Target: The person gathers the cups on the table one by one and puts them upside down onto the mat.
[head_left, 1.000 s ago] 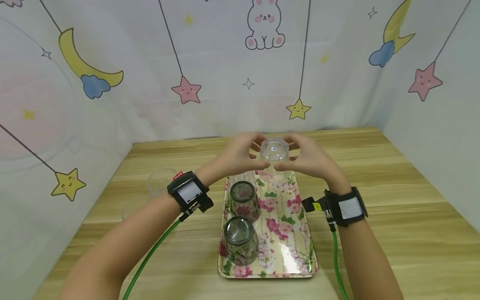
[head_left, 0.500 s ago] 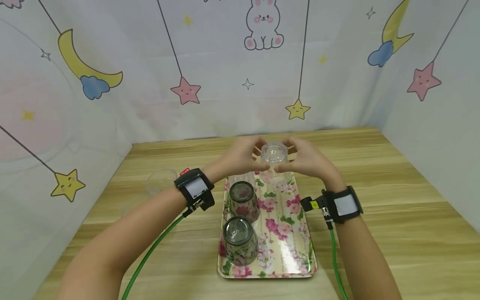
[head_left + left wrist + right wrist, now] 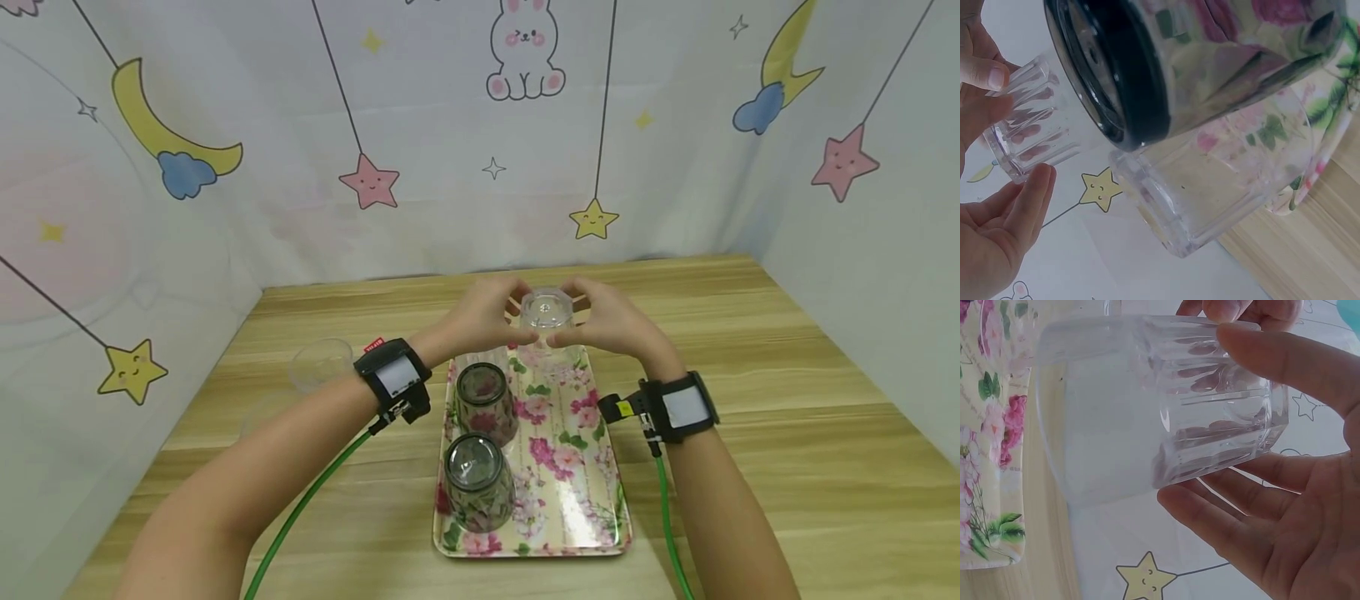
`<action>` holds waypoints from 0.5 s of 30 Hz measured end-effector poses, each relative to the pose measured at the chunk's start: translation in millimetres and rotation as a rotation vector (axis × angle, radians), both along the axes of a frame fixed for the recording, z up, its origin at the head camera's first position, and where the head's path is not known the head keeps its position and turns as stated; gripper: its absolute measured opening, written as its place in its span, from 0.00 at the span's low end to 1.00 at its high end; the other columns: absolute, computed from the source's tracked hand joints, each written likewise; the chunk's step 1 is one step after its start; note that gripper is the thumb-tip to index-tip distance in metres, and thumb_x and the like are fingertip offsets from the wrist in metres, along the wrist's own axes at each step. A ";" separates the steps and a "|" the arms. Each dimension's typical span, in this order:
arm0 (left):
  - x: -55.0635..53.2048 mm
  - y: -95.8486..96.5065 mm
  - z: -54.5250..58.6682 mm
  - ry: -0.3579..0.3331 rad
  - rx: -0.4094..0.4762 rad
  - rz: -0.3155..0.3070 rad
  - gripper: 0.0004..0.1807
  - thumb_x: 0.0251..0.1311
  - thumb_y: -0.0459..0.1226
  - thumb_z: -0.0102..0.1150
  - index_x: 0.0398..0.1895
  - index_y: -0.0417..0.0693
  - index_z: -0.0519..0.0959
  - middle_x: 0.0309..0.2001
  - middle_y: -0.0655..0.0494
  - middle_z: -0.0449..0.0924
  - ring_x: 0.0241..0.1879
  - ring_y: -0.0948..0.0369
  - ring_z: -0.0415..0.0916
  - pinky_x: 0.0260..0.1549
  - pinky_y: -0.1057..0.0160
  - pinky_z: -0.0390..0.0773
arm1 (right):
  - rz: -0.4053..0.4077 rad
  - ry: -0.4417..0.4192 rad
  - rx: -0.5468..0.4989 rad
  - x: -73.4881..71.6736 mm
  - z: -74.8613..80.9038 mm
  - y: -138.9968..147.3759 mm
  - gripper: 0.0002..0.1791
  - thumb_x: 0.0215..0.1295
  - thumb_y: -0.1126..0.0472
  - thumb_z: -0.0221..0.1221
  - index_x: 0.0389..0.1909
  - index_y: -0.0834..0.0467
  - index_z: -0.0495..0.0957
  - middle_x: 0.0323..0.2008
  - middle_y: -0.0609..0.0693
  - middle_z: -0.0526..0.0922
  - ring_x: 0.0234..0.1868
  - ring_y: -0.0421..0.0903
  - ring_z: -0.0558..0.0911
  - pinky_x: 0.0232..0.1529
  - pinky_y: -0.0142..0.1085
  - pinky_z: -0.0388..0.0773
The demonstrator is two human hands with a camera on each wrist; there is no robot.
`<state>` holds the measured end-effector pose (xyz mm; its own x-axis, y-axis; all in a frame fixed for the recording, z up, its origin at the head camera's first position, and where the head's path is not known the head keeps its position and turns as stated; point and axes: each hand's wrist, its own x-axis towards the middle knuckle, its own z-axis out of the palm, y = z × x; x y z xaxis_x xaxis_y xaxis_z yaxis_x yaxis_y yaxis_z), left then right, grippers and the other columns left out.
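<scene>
Both hands hold an upside-down clear glass (image 3: 546, 310) that overlaps the far end of the floral tray (image 3: 558, 500) in the head view. My left hand (image 3: 491, 312) curls round its left side, my right hand (image 3: 611, 321) round its right. In the right wrist view the right thumb and fingers (image 3: 1210, 519) grip the ribbed part of the glass (image 3: 1210, 403) near its base. Two dark-tinted glasses (image 3: 487, 404) (image 3: 478, 483) stand upside down along the tray's left side. Behind them is another clear glass (image 3: 1229, 169), partly covered by the left hand in the head view.
Left of the tray, a clear glass piece (image 3: 321, 363) rests on the wooden table (image 3: 787, 400), with another faint clear one partly behind the left forearm. A patterned cloth wall (image 3: 450, 225) closes off the back. Green cables (image 3: 307, 508) run from both wrist cameras.
Both hands have lowered slightly together with the clear glass. The dark glasses and the tray have stayed in place.
</scene>
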<state>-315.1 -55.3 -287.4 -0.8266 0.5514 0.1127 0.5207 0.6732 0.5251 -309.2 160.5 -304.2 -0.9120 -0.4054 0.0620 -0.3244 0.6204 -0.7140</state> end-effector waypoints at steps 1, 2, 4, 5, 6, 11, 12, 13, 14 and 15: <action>0.0 0.0 -0.3 -0.005 -0.003 0.003 0.30 0.52 0.42 0.70 0.57 0.42 0.72 0.52 0.48 0.78 0.50 0.52 0.79 0.45 0.63 0.83 | 0.001 -0.002 0.002 -0.3 -0.4 -0.1 0.39 0.52 0.52 0.70 0.63 0.58 0.67 0.58 0.57 0.74 0.61 0.57 0.72 0.56 0.53 0.77; -0.1 0.1 -0.6 -0.009 -0.004 0.005 0.30 0.52 0.42 0.70 0.58 0.42 0.72 0.52 0.48 0.78 0.51 0.52 0.79 0.45 0.63 0.83 | 0.002 -0.003 0.002 -0.6 -0.7 -0.1 0.39 0.52 0.52 0.70 0.63 0.58 0.67 0.58 0.57 0.74 0.61 0.57 0.72 0.56 0.53 0.77; -0.6 0.1 -1.3 -0.014 -0.013 0.009 0.31 0.52 0.42 0.70 0.59 0.42 0.71 0.53 0.48 0.78 0.51 0.53 0.79 0.44 0.63 0.83 | 0.004 -0.007 0.004 -0.9 -1.2 -0.2 0.38 0.52 0.52 0.70 0.63 0.58 0.67 0.58 0.57 0.75 0.61 0.57 0.72 0.56 0.53 0.77; -1.0 0.1 -1.8 -0.013 -0.019 0.008 0.32 0.53 0.42 0.70 0.59 0.42 0.71 0.53 0.48 0.78 0.51 0.53 0.79 0.44 0.63 0.83 | 0.005 -0.010 0.004 -1.1 -1.6 -0.2 0.38 0.52 0.53 0.70 0.63 0.58 0.67 0.58 0.57 0.74 0.61 0.57 0.72 0.56 0.53 0.77; -1.4 0.2 -2.7 -0.015 -0.022 0.007 0.32 0.53 0.43 0.69 0.60 0.42 0.71 0.53 0.48 0.77 0.51 0.53 0.79 0.44 0.64 0.83 | 0.005 -0.014 0.004 -1.3 -1.9 -0.3 0.38 0.51 0.53 0.70 0.63 0.58 0.67 0.58 0.57 0.75 0.61 0.57 0.72 0.56 0.52 0.77; -4.4 1.1 -7.0 -0.001 -0.048 -0.002 0.31 0.53 0.43 0.69 0.59 0.42 0.71 0.53 0.48 0.78 0.50 0.55 0.78 0.43 0.64 0.83 | 0.007 -0.031 -0.001 -3.4 -4.4 -0.7 0.37 0.51 0.54 0.70 0.62 0.58 0.68 0.58 0.56 0.75 0.61 0.57 0.73 0.56 0.52 0.77; -4.8 1.4 -7.9 0.001 -0.051 -0.003 0.31 0.53 0.44 0.69 0.58 0.42 0.72 0.52 0.48 0.78 0.49 0.55 0.78 0.43 0.64 0.83 | 0.006 -0.034 -0.002 -4.1 -5.1 -0.6 0.36 0.51 0.55 0.71 0.61 0.58 0.68 0.57 0.56 0.75 0.61 0.58 0.73 0.56 0.52 0.77; -5.2 1.7 -8.6 0.003 -0.054 -0.004 0.30 0.53 0.44 0.69 0.58 0.42 0.72 0.52 0.48 0.78 0.49 0.55 0.78 0.43 0.64 0.82 | 0.006 -0.036 -0.003 -4.8 -6.0 -0.5 0.36 0.51 0.55 0.71 0.61 0.58 0.68 0.57 0.56 0.75 0.61 0.58 0.73 0.56 0.52 0.77; -5.4 1.8 -9.6 0.003 -0.056 -0.005 0.30 0.53 0.44 0.69 0.57 0.42 0.72 0.52 0.48 0.78 0.49 0.55 0.79 0.43 0.64 0.82 | 0.007 -0.037 -0.002 -5.5 -6.8 -0.4 0.36 0.51 0.55 0.71 0.60 0.58 0.69 0.57 0.56 0.75 0.61 0.58 0.73 0.56 0.52 0.77; -5.6 2.1 -10.3 0.001 -0.057 -0.005 0.30 0.53 0.44 0.69 0.57 0.42 0.72 0.52 0.48 0.78 0.48 0.54 0.79 0.43 0.64 0.82 | 0.008 -0.040 -0.004 -6.2 -7.8 -0.3 0.36 0.51 0.55 0.71 0.60 0.58 0.69 0.57 0.56 0.75 0.61 0.58 0.73 0.56 0.52 0.78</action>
